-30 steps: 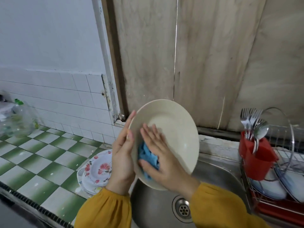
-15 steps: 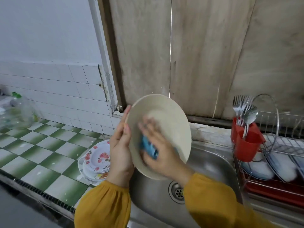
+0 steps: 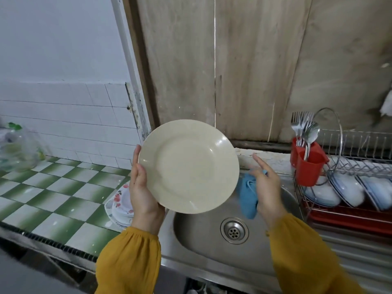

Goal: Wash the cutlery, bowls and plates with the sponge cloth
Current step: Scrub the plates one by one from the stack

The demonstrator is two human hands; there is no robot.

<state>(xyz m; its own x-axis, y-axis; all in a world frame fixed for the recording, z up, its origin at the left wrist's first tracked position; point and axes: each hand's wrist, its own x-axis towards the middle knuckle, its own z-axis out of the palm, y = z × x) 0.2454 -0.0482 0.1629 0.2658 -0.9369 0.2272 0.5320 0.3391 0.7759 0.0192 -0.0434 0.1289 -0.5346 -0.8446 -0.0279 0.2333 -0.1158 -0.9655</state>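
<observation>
While upright in left hand, glossy cream plate.

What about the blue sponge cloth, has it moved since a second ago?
Yes. The right hand carried the sponge cloth rightward off the plate, from left of the sink drain to its right.

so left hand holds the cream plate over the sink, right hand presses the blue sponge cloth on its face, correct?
No. The head view shows the right hand holding the blue sponge cloth clear of the cream plate, to its right. The left hand does hold the plate over the sink.
</observation>
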